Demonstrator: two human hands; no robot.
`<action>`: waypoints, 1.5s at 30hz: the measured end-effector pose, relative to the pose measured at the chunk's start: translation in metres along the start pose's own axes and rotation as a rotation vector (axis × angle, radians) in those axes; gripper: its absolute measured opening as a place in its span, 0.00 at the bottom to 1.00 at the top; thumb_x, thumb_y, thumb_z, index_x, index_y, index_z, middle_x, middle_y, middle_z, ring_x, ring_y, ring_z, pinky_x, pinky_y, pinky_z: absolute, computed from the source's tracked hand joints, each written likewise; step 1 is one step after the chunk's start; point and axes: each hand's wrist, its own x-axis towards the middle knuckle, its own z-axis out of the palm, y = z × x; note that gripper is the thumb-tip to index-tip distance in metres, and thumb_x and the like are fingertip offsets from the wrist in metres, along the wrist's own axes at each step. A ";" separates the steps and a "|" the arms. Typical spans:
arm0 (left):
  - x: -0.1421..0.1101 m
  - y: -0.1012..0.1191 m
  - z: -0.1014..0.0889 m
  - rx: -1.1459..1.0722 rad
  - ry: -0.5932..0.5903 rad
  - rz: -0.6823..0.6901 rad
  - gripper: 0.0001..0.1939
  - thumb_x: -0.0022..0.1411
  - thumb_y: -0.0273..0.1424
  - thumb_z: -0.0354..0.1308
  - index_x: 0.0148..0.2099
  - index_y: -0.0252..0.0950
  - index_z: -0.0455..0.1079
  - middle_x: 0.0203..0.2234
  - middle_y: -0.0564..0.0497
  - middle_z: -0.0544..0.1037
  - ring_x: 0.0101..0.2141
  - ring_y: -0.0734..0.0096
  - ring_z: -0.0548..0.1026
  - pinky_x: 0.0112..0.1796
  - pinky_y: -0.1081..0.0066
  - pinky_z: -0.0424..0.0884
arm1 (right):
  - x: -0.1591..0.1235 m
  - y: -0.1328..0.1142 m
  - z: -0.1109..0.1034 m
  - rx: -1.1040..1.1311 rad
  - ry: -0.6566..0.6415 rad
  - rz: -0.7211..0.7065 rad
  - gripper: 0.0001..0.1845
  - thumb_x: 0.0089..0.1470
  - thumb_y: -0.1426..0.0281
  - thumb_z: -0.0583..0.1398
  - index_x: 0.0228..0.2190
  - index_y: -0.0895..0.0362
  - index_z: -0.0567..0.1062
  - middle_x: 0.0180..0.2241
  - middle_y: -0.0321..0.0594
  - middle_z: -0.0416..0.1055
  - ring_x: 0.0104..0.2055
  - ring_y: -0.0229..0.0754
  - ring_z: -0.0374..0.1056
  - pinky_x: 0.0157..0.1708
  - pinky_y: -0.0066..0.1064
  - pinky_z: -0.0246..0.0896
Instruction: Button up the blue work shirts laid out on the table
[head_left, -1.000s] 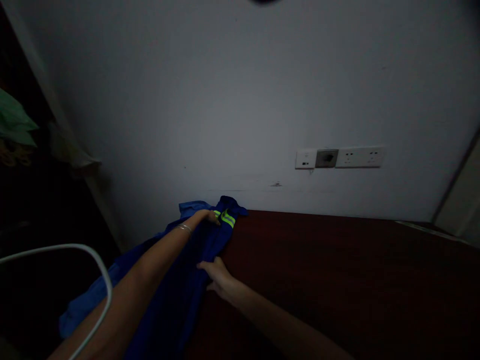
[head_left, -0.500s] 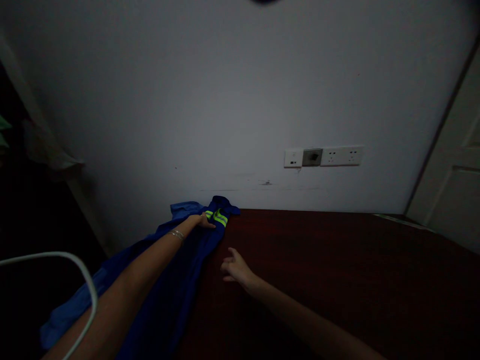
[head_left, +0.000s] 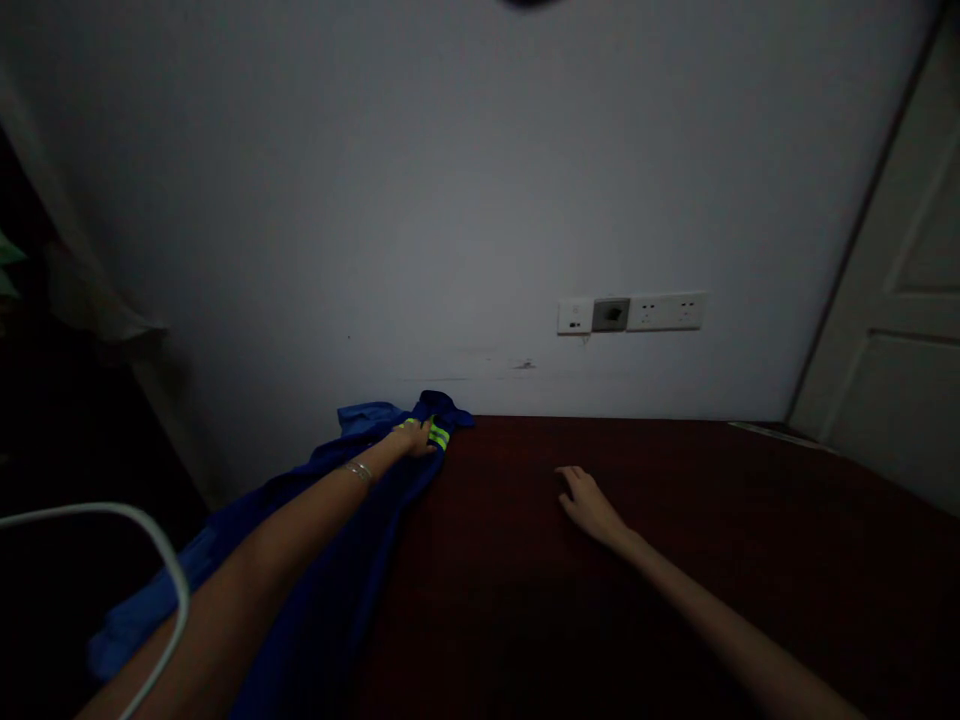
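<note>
A dark blue work garment with yellow-green reflective bands lies along the left side of the dark red-brown table. My left hand is at its far end, the fingers closed on the cloth by the bands; part of the grip is hidden under the hand. My right hand is over the table, well to the right of the garment. It holds nothing, and its fingers are slightly bent with the thumb apart. Lighter blue cloth shows beside the garment's far end.
Behind the table rises a pale wall with a row of sockets. A white panelled door stands at the right. A white cable loops across the lower left, in front of my left arm. The room is dim.
My right hand has moved right, away from the garment. My left hand stays at the reflective bands, shifted slightly over them. The view has turned a little to the right.
</note>
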 end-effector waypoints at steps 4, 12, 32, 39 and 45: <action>0.003 0.056 0.001 0.012 -0.050 0.182 0.33 0.51 0.42 0.54 0.57 0.34 0.55 0.54 0.37 0.59 0.54 0.49 0.57 0.51 0.56 0.56 | -0.013 0.027 -0.013 -0.184 -0.012 0.098 0.24 0.49 0.72 0.49 0.50 0.63 0.63 0.50 0.52 0.60 0.51 0.48 0.57 0.50 0.37 0.50; -0.001 0.172 0.028 -0.070 -0.061 0.392 0.34 0.56 0.43 0.47 0.60 0.34 0.47 0.57 0.39 0.54 0.55 0.52 0.55 0.51 0.60 0.57 | -0.030 0.039 -0.017 -0.285 0.024 0.205 0.24 0.55 0.64 0.45 0.50 0.61 0.64 0.54 0.51 0.56 0.58 0.54 0.46 0.53 0.49 0.37; -0.015 0.217 0.080 -0.278 0.192 0.242 0.31 0.59 0.49 0.31 0.62 0.42 0.46 0.61 0.48 0.45 0.59 0.49 0.43 0.54 0.51 0.43 | -0.030 0.048 -0.011 -0.288 0.038 0.227 0.25 0.55 0.62 0.44 0.51 0.57 0.64 0.56 0.45 0.55 0.58 0.51 0.46 0.54 0.45 0.37; -0.013 0.214 0.086 -0.296 0.226 0.273 0.30 0.60 0.47 0.32 0.61 0.42 0.48 0.60 0.47 0.47 0.59 0.50 0.43 0.54 0.52 0.43 | -0.032 0.047 -0.013 -0.295 0.029 0.220 0.26 0.55 0.62 0.44 0.52 0.58 0.63 0.57 0.46 0.54 0.59 0.50 0.45 0.54 0.44 0.37; -0.014 0.213 0.086 -0.293 0.238 0.279 0.29 0.61 0.46 0.33 0.61 0.41 0.49 0.60 0.47 0.48 0.59 0.50 0.44 0.54 0.52 0.44 | -0.033 0.045 -0.014 -0.289 0.023 0.222 0.26 0.55 0.61 0.44 0.52 0.57 0.63 0.57 0.46 0.54 0.59 0.50 0.45 0.54 0.44 0.38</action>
